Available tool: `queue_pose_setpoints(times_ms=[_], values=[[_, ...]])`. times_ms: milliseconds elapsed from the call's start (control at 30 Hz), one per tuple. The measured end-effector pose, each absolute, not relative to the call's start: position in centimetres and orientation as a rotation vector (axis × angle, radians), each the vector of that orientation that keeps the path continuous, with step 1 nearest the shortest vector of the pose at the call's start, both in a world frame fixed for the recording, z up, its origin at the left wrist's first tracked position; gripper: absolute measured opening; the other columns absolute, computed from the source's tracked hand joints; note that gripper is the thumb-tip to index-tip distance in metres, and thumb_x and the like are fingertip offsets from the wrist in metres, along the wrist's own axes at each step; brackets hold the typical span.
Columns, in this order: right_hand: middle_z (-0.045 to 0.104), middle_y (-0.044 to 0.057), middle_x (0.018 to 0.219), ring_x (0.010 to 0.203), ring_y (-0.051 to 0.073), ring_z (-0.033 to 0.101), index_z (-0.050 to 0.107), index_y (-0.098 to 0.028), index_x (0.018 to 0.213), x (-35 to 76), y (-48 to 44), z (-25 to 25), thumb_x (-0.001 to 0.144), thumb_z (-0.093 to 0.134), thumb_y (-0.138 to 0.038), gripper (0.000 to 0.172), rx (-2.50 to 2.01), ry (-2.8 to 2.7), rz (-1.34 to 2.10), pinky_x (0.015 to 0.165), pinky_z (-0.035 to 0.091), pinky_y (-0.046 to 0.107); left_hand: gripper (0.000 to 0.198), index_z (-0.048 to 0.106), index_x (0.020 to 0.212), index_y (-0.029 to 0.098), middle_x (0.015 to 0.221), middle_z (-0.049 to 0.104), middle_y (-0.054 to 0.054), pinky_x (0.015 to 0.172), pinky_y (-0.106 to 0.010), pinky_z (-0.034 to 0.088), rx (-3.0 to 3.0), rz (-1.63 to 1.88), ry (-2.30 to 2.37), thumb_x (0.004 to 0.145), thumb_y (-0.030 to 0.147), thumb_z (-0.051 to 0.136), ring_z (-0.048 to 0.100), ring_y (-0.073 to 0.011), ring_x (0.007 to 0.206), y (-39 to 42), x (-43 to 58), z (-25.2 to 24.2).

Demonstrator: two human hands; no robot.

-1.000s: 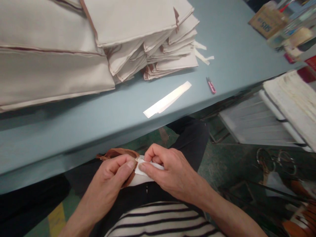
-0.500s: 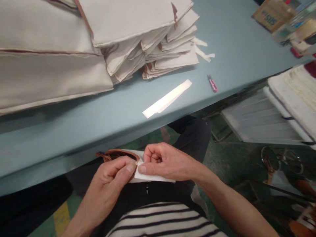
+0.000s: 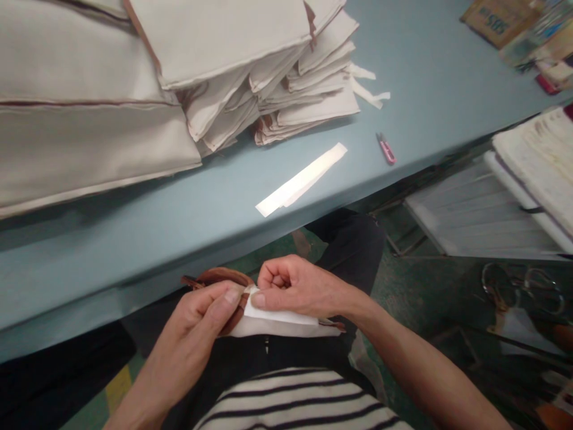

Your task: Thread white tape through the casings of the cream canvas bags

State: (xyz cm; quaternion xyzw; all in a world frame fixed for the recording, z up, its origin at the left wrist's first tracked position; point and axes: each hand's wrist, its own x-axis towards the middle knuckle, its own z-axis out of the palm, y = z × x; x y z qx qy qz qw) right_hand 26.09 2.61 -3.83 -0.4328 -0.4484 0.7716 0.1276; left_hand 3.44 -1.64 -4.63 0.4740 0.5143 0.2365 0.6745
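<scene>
Both hands work in my lap, below the table's front edge. My left hand [image 3: 203,310] pinches a brown strap [image 3: 219,277] that curves out behind its fingers. Against it, my right hand [image 3: 295,286] is closed, thumb pressing a white fabric strip [image 3: 282,322] that lies flat across my dark trousers, with a brown end showing at the strip's right. The two thumbs almost touch where strap and strip meet.
A blue-grey table [image 3: 188,221] carries a big stack of cream fabric pieces with brown trim [image 3: 134,77], loose white strips [image 3: 302,179] and a small pink thread snipper [image 3: 385,149]. Cardboard boxes [image 3: 496,21] sit far right. A white slatted rack [image 3: 483,215] stands to the right.
My right hand has slid a little right and flattened the white strip, more of which now shows across my lap. The left hand keeps its pinch on the brown strap.
</scene>
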Motion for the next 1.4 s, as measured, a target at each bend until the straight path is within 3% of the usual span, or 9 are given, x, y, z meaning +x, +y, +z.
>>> queue_pose_setpoints(times_ms=[200, 333, 467, 600, 900, 1133, 1400], values=[[0.051, -0.009, 0.065, 0.059, 0.008, 0.04, 0.063, -0.019, 0.083, 26.3, 2.8, -4.5, 0.078, 0.091, -0.055, 0.047, -1.26, -1.342, 2.208, 0.05, 0.029, 0.021, 0.046, 0.071, 0.079, 0.018, 0.072, 0.064, -0.001, 0.058, -0.024, 0.041, 0.902, 0.495, 1.17, 0.098, 0.06, 0.068, 0.05, -0.0155, 0.065, -1.5, 3.4, -4.1], [0.051, -0.009, 0.066, 0.059, 0.008, 0.042, 0.064, -0.019, 0.084, 26.1, 2.7, -4.6, 0.081, 0.09, -0.047, 0.039, -1.275, -1.38, 2.156, 0.05, 0.031, 0.02, 0.037, 0.073, 0.088, 0.02, 0.076, 0.07, -0.001, 0.061, -0.023, 0.046, 0.781, 0.482, 1.13, 0.09, 0.057, 0.078, 0.058, -0.0159, 0.068, -1.9, 3.5, -4.0], [0.053, -0.009, 0.067, 0.06, 0.008, 0.044, 0.065, -0.018, 0.084, 26.0, 2.6, -4.7, 0.082, 0.09, -0.044, 0.036, -1.292, -1.422, 2.124, 0.05, 0.032, 0.02, 0.028, 0.073, 0.093, 0.02, 0.083, 0.074, -0.003, 0.066, -0.024, 0.05, 0.848, 0.499, 1.159, 0.091, 0.048, 0.077, 0.064, -0.0178, 0.074, -2.2, 3.6, -4.5], [0.056, -0.008, 0.069, 0.06, 0.008, 0.044, 0.066, -0.018, 0.085, 25.9, 2.5, -5.3, 0.082, 0.089, -0.042, 0.034, -1.288, -1.423, 2.113, 0.051, 0.033, 0.02, 0.026, 0.072, 0.087, 0.02, 0.078, 0.071, -0.002, 0.063, -0.023, 0.047, 1.016, 0.497, 1.283, 0.092, 0.045, 0.069, 0.061, -0.0164, 0.069, -2.4, 4.2, -4.3], [0.054, -0.009, 0.067, 0.059, 0.008, 0.044, 0.065, -0.018, 0.086, 26.1, 2.2, -5.9, 0.081, 0.091, -0.041, 0.035, -1.296, -1.384, 2.15, 0.052, 0.034, 0.02, 0.025, 0.074, 0.077, 0.017, 0.07, 0.071, -0.003, 0.059, -0.023, 0.047, 1.058, 0.495, 1.422, 0.078, 0.042, 0.07, 0.059, -0.0168, 0.064, -2.1, 5.6, -2.7], [0.058, -0.008, 0.071, 0.062, 0.008, 0.048, 0.067, -0.018, 0.086, 25.7, 1.7, -6.4, 0.079, 0.093, -0.042, 0.036, -1.312, -1.386, 2.133, 0.053, 0.038, 0.02, 0.016, 0.075, 0.075, 0.019, 0.062, 0.064, 0.003, 0.055, -0.022, 0.042, 1.175, 0.542, 1.467, 0.082, 0.031, 0.066, 0.054, -0.0142, 0.058, -3.0, 5.5, -3.8], [0.052, -0.01, 0.066, 0.06, 0.008, 0.042, 0.062, -0.019, 0.082, 25.2, 1.2, -6.0, 0.075, 0.095, -0.051, 0.046, -1.245, -1.236, 2.17, 0.051, 0.031, 0.021, 0.02, 0.071, 0.069, 0.02, 0.058, 0.062, 0.003, 0.05, -0.021, 0.039, 1.162, 0.558, 1.451, 0.078, 0.036, 0.064, 0.051, -0.0135, 0.053, -2.4, 5.7, -3.0]])
